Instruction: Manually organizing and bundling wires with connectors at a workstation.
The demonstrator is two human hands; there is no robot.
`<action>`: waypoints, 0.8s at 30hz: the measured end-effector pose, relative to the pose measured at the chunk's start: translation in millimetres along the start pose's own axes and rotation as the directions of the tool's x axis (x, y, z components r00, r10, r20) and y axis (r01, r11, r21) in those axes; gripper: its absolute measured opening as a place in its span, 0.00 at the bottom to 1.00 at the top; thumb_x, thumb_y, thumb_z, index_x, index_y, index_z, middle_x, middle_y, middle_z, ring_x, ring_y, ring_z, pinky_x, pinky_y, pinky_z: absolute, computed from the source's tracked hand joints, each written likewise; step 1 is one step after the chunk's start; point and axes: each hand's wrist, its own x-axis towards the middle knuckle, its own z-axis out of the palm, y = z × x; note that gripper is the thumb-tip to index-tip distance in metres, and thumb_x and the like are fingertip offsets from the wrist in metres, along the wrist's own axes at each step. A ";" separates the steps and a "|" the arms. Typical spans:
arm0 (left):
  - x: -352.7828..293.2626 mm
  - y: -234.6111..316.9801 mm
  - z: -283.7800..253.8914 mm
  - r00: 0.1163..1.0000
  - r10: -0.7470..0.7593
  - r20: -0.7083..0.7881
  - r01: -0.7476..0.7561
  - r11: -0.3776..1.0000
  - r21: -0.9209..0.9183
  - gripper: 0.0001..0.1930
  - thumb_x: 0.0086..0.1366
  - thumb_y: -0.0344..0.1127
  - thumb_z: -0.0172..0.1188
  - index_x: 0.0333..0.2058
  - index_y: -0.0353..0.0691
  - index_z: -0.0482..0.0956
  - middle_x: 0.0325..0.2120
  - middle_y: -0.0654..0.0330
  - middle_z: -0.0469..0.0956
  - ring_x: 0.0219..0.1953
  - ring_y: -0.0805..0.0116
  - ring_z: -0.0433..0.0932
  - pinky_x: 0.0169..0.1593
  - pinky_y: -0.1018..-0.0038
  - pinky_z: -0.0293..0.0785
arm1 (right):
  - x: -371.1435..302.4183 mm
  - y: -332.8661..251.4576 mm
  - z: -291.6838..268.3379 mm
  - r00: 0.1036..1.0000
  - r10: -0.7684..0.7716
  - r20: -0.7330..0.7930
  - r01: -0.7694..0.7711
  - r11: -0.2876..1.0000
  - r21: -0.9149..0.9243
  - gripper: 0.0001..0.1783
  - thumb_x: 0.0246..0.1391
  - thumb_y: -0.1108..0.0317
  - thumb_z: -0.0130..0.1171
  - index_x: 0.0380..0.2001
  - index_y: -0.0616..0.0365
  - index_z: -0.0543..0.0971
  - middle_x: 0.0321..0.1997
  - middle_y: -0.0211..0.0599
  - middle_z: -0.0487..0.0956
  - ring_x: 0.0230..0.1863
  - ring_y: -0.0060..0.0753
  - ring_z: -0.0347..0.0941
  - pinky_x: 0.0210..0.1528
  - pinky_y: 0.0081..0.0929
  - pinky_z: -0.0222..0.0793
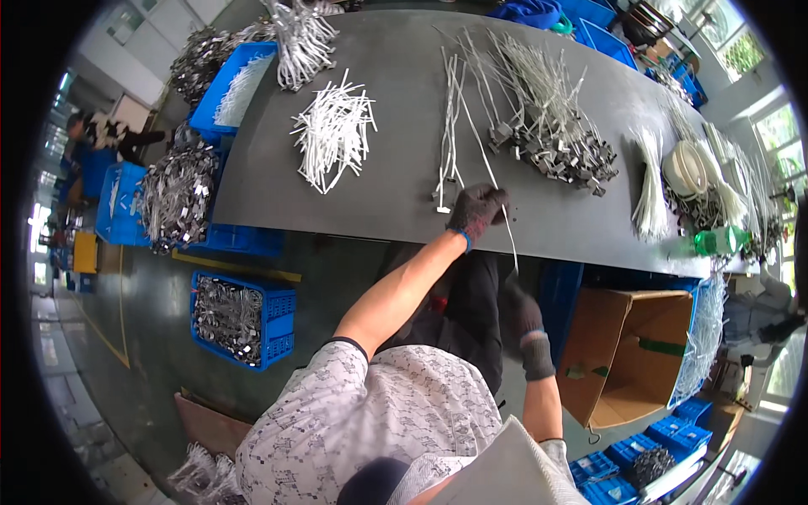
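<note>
My left hand (478,212), in a dark knitted glove, is closed around a thin whitish wire (508,225) at the table's front edge. The wire runs away over the tabletop on one side and hangs past the edge on the other. My right hand (523,316), gloved and smeared by motion, is below the edge, near the wire's lower end; its fingers cannot be made out. Just left of my left hand lie several wires (450,139) with small end pieces. Beyond it to the right spreads a heap of wires with metal clips (568,151).
A pile of short white tubes (335,135) lies on the grey table (387,189). At right are a white wire bundle (650,189), a round container (685,171) and a green bottle (720,241). A cardboard box (593,337) and a blue crate (279,320) stand below.
</note>
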 end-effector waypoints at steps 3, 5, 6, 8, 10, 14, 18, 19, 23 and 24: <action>-13.1 -13.6 8.3 0.986 -0.038 0.163 0.051 0.996 -0.075 0.13 0.70 0.41 0.66 0.33 0.35 0.83 0.29 0.61 0.84 0.30 0.72 0.82 0.38 0.74 0.80 | 35.4 -72.5 -28.7 0.966 0.165 -0.198 -0.058 0.887 0.458 0.15 0.61 0.60 0.60 0.45 0.58 0.81 0.34 0.46 0.84 0.33 0.52 0.81 0.33 0.40 0.75; -16.2 -13.1 -0.8 0.969 -0.073 0.235 0.073 0.997 0.010 0.14 0.69 0.42 0.67 0.35 0.34 0.83 0.30 0.61 0.84 0.33 0.72 0.83 0.43 0.73 0.80 | 36.8 -101.9 -43.4 0.955 0.201 -0.216 -0.023 0.779 0.626 0.16 0.61 0.62 0.60 0.47 0.59 0.81 0.34 0.45 0.83 0.31 0.49 0.80 0.32 0.37 0.75; -17.5 -11.4 -6.7 0.963 -0.042 0.266 0.029 0.998 0.050 0.14 0.69 0.42 0.67 0.35 0.34 0.83 0.31 0.61 0.84 0.34 0.73 0.83 0.44 0.74 0.80 | 37.0 -110.1 -48.2 0.961 0.160 -0.227 0.025 0.762 0.647 0.16 0.60 0.64 0.61 0.48 0.60 0.80 0.35 0.45 0.83 0.31 0.47 0.80 0.33 0.35 0.75; -22.0 -8.3 -14.2 0.963 -0.018 0.270 -0.027 0.986 0.163 0.14 0.69 0.41 0.67 0.37 0.33 0.84 0.32 0.61 0.85 0.36 0.73 0.82 0.46 0.74 0.79 | 41.1 -115.6 -50.7 0.938 -0.009 -0.346 0.196 0.837 0.510 0.18 0.57 0.69 0.61 0.50 0.61 0.80 0.39 0.46 0.83 0.34 0.46 0.80 0.37 0.35 0.76; -34.8 -9.6 -15.4 0.949 -0.044 0.312 -0.003 0.989 0.150 0.14 0.69 0.41 0.67 0.38 0.33 0.84 0.33 0.62 0.85 0.38 0.75 0.82 0.47 0.75 0.79 | 49.5 -109.3 -48.7 0.821 -0.291 -0.491 0.399 0.908 0.128 0.21 0.52 0.73 0.61 0.51 0.61 0.79 0.44 0.48 0.83 0.40 0.50 0.80 0.43 0.38 0.77; -63.5 -17.9 -11.5 0.945 -0.034 0.326 0.007 0.997 0.083 0.12 0.70 0.38 0.66 0.40 0.33 0.85 0.35 0.63 0.86 0.41 0.76 0.81 0.48 0.76 0.78 | 69.9 -95.9 -40.0 0.787 -0.380 -0.486 0.461 0.886 0.056 0.25 0.48 0.75 0.62 0.53 0.60 0.78 0.48 0.50 0.82 0.48 0.59 0.79 0.52 0.45 0.76; -72.9 -26.9 -12.3 0.947 0.258 0.189 -0.314 0.867 0.386 0.09 0.70 0.34 0.64 0.43 0.33 0.84 0.35 0.61 0.85 0.39 0.76 0.81 0.47 0.75 0.77 | 79.6 -93.8 -30.1 0.933 -0.216 -0.287 0.261 0.956 0.131 0.25 0.50 0.71 0.64 0.54 0.60 0.77 0.49 0.50 0.82 0.49 0.57 0.79 0.51 0.43 0.76; -70.7 -28.8 -13.0 0.961 0.227 0.161 -0.273 0.877 0.395 0.09 0.70 0.34 0.64 0.43 0.34 0.84 0.35 0.61 0.85 0.39 0.76 0.81 0.46 0.75 0.77 | 84.2 -94.3 -26.0 0.927 -0.220 -0.303 0.269 0.955 0.127 0.25 0.51 0.71 0.64 0.54 0.60 0.77 0.48 0.50 0.83 0.49 0.55 0.80 0.51 0.43 0.76; -52.9 -33.5 -18.8 0.971 0.214 0.103 -0.232 0.947 0.223 0.10 0.69 0.35 0.64 0.42 0.34 0.85 0.33 0.61 0.85 0.38 0.77 0.80 0.44 0.76 0.76 | 118.4 -88.7 -13.2 0.969 0.246 -0.010 -0.157 0.650 0.744 0.19 0.58 0.67 0.62 0.52 0.60 0.77 0.45 0.46 0.84 0.45 0.45 0.82 0.48 0.39 0.76; -46.2 -33.0 -21.3 0.977 0.189 0.094 -0.201 0.970 0.138 0.11 0.69 0.36 0.64 0.42 0.34 0.85 0.32 0.61 0.85 0.38 0.77 0.80 0.44 0.76 0.76 | 128.9 -84.9 -12.7 0.963 0.268 -0.008 -0.150 0.564 0.812 0.18 0.60 0.66 0.61 0.52 0.60 0.76 0.43 0.46 0.84 0.43 0.42 0.82 0.46 0.37 0.76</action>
